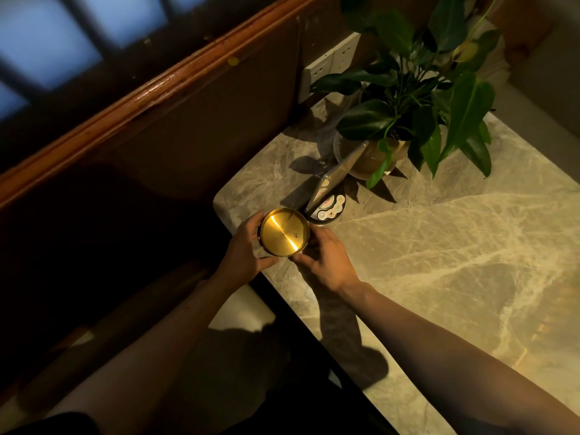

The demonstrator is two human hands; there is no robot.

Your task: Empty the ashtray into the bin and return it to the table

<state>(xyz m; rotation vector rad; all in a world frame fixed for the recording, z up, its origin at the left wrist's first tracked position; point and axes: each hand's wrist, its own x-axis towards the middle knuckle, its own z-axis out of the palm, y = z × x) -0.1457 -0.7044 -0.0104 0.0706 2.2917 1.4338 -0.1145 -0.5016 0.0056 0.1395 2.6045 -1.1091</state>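
A round golden metal ashtray (284, 232) sits near the left corner of the marble table (439, 246), its shiny inside facing up with only a tiny dark speck in it. My left hand (244, 251) curls around its left side, thumb below the rim. My right hand (326, 259) cups its right and lower side, fingers against the wall. Whether the ashtray rests on the table or hangs just above it I cannot tell. No bin is in view.
Just behind the ashtray a phone (337, 177) leans on a small round dark stand (328, 210). A potted plant (408, 98) in a glass bowl stands further back. A white wall socket (329, 62) is on the wall. Dark floor lies left of the table edge.
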